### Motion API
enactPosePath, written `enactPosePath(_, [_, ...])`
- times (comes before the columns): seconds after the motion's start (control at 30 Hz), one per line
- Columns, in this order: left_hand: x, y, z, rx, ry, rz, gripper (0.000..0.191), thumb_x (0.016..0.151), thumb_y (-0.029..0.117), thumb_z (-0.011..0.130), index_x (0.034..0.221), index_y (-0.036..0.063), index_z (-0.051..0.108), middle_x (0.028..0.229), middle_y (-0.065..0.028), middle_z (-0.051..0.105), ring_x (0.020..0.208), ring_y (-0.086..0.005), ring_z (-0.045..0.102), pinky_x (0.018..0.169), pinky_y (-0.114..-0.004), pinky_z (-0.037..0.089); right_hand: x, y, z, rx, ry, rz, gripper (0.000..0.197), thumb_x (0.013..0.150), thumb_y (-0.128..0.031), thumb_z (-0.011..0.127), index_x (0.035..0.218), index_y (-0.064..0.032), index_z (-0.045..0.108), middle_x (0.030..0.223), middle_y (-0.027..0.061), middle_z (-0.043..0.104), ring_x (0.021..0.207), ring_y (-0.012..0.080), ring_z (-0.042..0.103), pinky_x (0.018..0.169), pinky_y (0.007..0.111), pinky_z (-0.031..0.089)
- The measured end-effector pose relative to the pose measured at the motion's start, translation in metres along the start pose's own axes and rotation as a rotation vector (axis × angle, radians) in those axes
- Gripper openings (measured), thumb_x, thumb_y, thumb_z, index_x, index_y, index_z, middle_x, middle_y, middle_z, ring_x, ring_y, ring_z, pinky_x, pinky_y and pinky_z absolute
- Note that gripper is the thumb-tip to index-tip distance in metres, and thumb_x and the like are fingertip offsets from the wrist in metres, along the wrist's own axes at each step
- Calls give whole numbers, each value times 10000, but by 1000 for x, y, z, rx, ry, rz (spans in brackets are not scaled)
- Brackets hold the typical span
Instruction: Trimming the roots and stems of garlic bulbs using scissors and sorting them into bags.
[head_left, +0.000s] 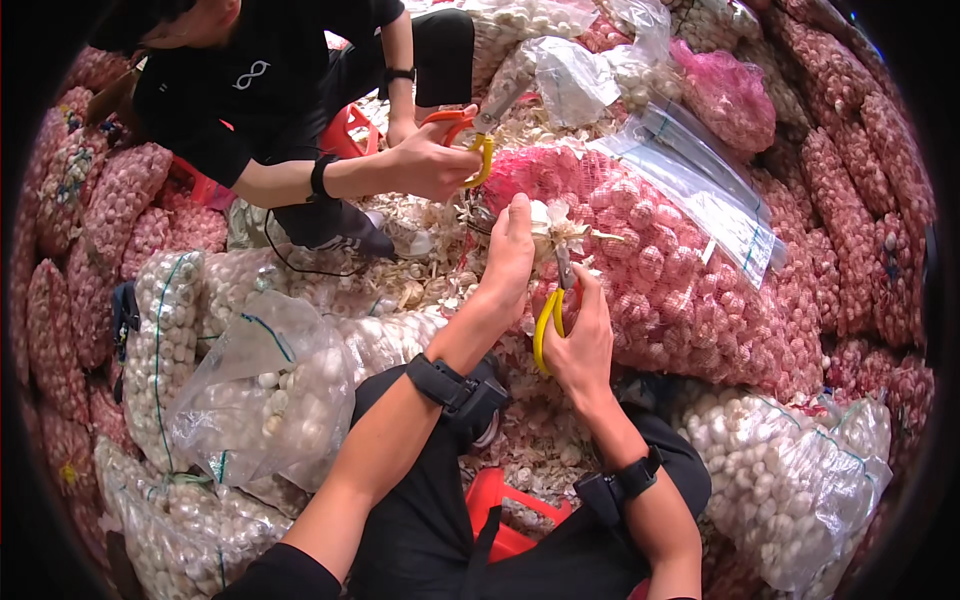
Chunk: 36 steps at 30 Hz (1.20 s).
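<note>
My left hand (512, 244) grips a garlic bulb (541, 219) with its roots or dry stem turned to the right. My right hand (586, 330) holds scissors with yellow and red handles (550, 330), their blades pointing up at the bulb's fibrous end. Whether the blades are parted is hard to see. Just beyond and to the right lies a large pink mesh sack of garlic bulbs (675, 277). Dry garlic skins and trimmings (427, 277) cover the floor between me and a co-worker.
Opposite sits a co-worker (277, 90) holding scissors with orange and yellow handles (484, 150), close to my left hand. Clear bags of garlic (277, 390) stand at left, another clear bag (787, 465) at right. Flat plastic bags (697, 180) lie on the mesh sack. A red stool (510, 517) shows between my legs.
</note>
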<state>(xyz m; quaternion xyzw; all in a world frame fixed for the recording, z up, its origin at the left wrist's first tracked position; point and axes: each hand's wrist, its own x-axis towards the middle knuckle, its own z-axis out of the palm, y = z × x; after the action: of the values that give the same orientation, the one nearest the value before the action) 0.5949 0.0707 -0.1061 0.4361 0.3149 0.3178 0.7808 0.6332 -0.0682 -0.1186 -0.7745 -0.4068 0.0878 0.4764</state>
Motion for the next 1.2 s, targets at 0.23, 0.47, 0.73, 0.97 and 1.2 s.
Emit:
enactPosePath(0.23, [-5,-13,9,32,-20,-27,430,1076,442,364,1142,66,561,954,-37,666,850,-134,650,774,-324,536,10,10,-8,-148,-26,7,547,836,-174,669,1317,15,492,1068,213,576,1009,392,576,857,463,480])
enactPosePath(0.47, [0,-19,6,67,-33,-26,431,1069,446,396,1091,60,586,957,-30,658,861,-112,629,769,-315,517,2,21,-6,-101,-48,112,398,899,-247,684,1199,-4,588,852,224,680,801,421,686,688,479,522])
enactPosePath(0.73, [-7,-5,12,-193,-75,-213,454,1014,454,511,1142,31,613,995,-57,687,893,-157,654,784,-308,526,35,45,-41,-96,45,352,356,945,-331,653,1149,-49,579,862,181,694,821,374,692,719,466,517])
enactPosePath(0.97, [-19,9,22,-181,-155,-288,304,946,389,619,1041,102,590,986,-46,657,832,-173,674,669,-291,535,55,129,-62,-288,126,192,480,897,-116,612,1339,-9,458,1252,260,564,1156,425,562,948,492,467])
enactPosePath(1.2, [-16,5,17,-305,-172,-263,207,948,308,559,944,102,580,892,-30,627,791,-168,649,645,-297,522,54,139,-62,-715,185,146,407,935,-167,629,1299,-30,510,1150,207,590,1081,388,573,914,479,484])
